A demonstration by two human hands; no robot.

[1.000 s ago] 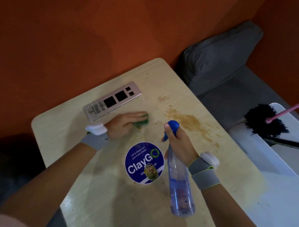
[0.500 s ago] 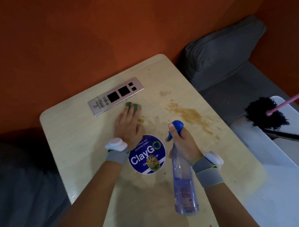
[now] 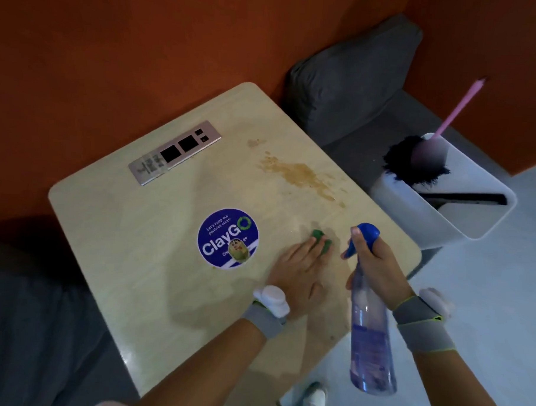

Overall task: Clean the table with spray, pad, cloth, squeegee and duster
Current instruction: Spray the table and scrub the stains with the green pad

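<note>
a soft pad (image 3: 317, 235) is being pressed by the flat left hand (image 3: 297, 277), a light spray bottle (image 3: 371, 345) being gripped at its neck by the right hand (image 3: 380, 269).

I am working in what is looking like a shared office pantry. A round sticker (image 3: 227, 238) in the middle of the table (image 3: 129, 258) is reading "Let's keep our pantries clean", a metal socket panel (image 3: 174, 152) is sitting flush near the table's far edge, and a grey cushioned seat (image 3: 352, 74) is standing against the orange wall (image 3: 144, 44) just beyond the table's far right corner.
</note>
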